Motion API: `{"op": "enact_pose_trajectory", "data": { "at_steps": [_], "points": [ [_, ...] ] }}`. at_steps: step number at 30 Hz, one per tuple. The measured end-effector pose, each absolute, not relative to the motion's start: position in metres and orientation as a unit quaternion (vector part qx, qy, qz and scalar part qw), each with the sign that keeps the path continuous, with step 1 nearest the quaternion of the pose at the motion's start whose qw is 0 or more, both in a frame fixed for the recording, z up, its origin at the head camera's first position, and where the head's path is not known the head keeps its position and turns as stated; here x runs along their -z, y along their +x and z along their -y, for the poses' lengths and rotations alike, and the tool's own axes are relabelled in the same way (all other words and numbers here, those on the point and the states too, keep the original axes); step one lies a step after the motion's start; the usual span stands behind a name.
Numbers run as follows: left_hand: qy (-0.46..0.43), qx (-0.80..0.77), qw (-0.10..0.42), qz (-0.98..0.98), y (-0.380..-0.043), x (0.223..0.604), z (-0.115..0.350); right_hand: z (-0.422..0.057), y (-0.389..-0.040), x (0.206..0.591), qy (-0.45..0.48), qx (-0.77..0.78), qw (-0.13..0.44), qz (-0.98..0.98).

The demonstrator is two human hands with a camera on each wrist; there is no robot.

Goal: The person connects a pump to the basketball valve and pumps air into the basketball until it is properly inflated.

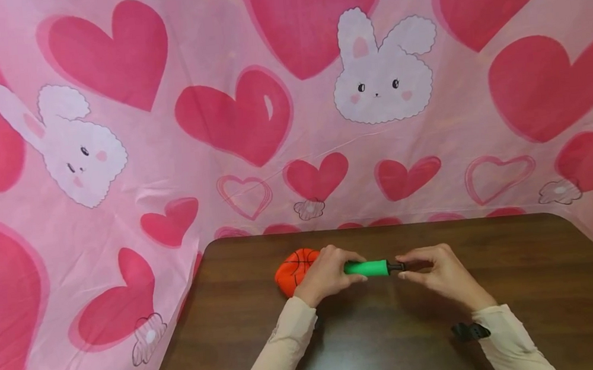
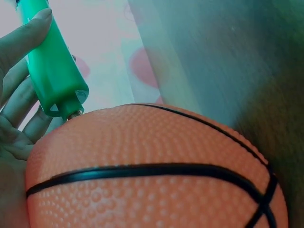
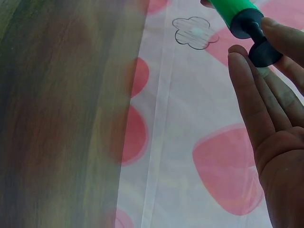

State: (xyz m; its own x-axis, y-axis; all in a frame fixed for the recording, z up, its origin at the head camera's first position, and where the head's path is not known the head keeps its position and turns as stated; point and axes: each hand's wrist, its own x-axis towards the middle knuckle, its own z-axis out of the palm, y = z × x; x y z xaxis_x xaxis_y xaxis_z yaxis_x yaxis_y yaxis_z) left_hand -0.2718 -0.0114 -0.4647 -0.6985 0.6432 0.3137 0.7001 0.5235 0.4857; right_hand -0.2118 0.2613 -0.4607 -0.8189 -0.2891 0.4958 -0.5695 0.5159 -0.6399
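An orange toy basketball (image 1: 295, 270) with black lines and a pebbled skin sits by the left hand, its outline slightly flattened in the head view. My left hand (image 1: 332, 274) grips a green hand pump (image 1: 369, 269) by its barrel. In the left wrist view the nozzle end of the pump (image 2: 59, 76) meets the top of the basketball (image 2: 156, 142). My right hand (image 1: 439, 269) pinches the black plunger handle (image 3: 265, 53) at the pump's other end between thumb and fingers. Little of the black rod shows between handle and barrel.
A dark brown wooden table (image 1: 376, 344) with rounded corners lies under the hands. Behind it and at the left hangs a pink cloth (image 1: 324, 140) with hearts and rabbit faces. A black band (image 1: 470, 331) sits at the right wrist.
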Motion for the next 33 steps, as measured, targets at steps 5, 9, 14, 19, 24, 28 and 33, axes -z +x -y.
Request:
{"op": "enact_pose_trajectory", "data": {
  "at_steps": [5,9,14,19,24,28,33],
  "points": [
    [-0.387,0.298,0.045,0.871,-0.272,0.464,0.013,-0.269,-0.209,0.46,0.244,-0.421,0.168,0.858],
    [-0.384,0.298,0.046,0.873,-0.272,0.461,0.015,-0.281,-0.204,0.455,0.232,-0.415,0.179,0.861],
    [-0.381,0.303,0.045,0.873,-0.273,0.461,0.016,-0.298,-0.197,0.45,0.223,-0.407,0.201,0.863],
    [-0.378,0.304,0.051,0.873,-0.273,0.464,0.016,-0.312,-0.189,0.445,0.215,-0.413,0.205,0.861],
    [-0.377,0.307,0.052,0.872,-0.272,0.465,0.018,-0.321,-0.185,0.443,0.211,-0.415,0.212,0.859],
    [-0.376,0.312,0.051,0.871,-0.272,0.466,0.018,-0.323,-0.184,0.443,0.211,-0.416,0.209,0.86],
    [-0.378,0.313,0.054,0.869,-0.273,0.466,0.016,-0.321,-0.185,0.443,0.201,-0.419,0.208,0.861]
  ]
}}
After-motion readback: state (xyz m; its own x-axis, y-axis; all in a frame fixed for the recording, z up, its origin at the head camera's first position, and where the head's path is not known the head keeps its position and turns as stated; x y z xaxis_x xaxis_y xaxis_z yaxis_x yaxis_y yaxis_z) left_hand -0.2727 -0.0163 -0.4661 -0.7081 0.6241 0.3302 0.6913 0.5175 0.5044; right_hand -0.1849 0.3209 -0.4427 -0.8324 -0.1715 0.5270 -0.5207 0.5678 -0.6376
